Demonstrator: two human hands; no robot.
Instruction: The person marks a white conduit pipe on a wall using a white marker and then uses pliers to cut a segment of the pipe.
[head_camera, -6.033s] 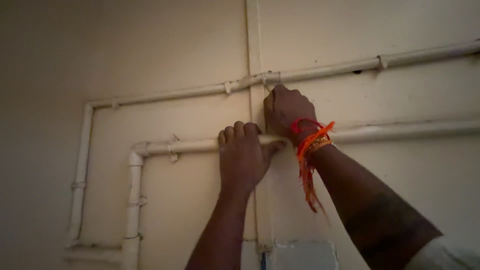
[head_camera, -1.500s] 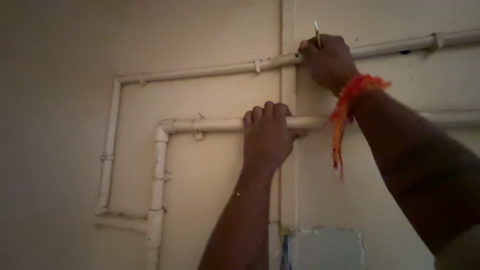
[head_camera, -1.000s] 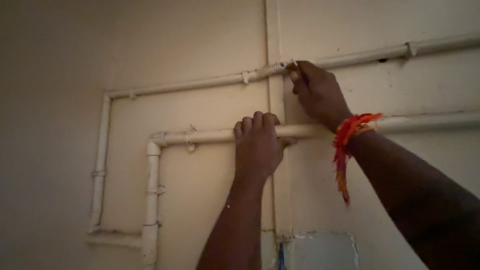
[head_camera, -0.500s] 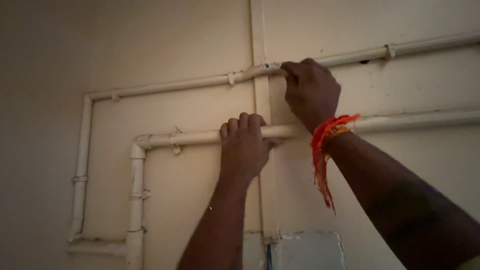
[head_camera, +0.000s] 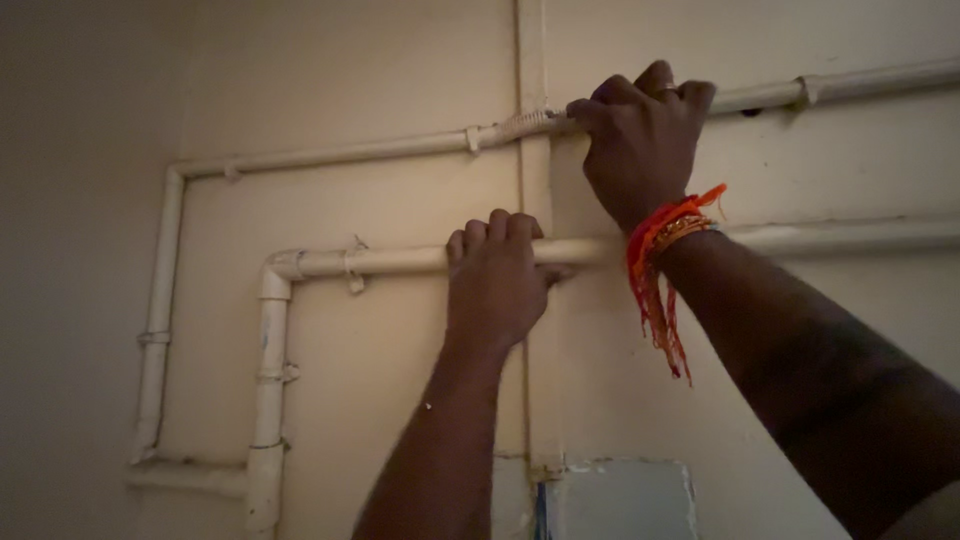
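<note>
— Head view: how many pipes do we count on the wall (head_camera: 400, 90)?

— Two white runs. Upper pipe (head_camera: 340, 155) goes across near the top, then drops at a left elbow. Lower pipe (head_camera: 400, 260) runs across mid-wall, turns down at its own elbow, inside the first. One vertical strip (head_camera: 532, 60) crosses behind both.

— And hands?

— Two, both ours. Left hand (head_camera: 497, 285) is wrapped round the lower pipe, fingers curled over the top, approx. where it meets the strip. Right hand (head_camera: 640, 135) is closed on the upper pipe, just right of the strip; whether sth small sits inside the fist, we can't tell.

— Anything else?

— One bunch of orange-red threads (head_camera: 655, 260) on the right wrist, ends hanging. One pale square plate (head_camera: 625, 500) at the bottom.
</note>
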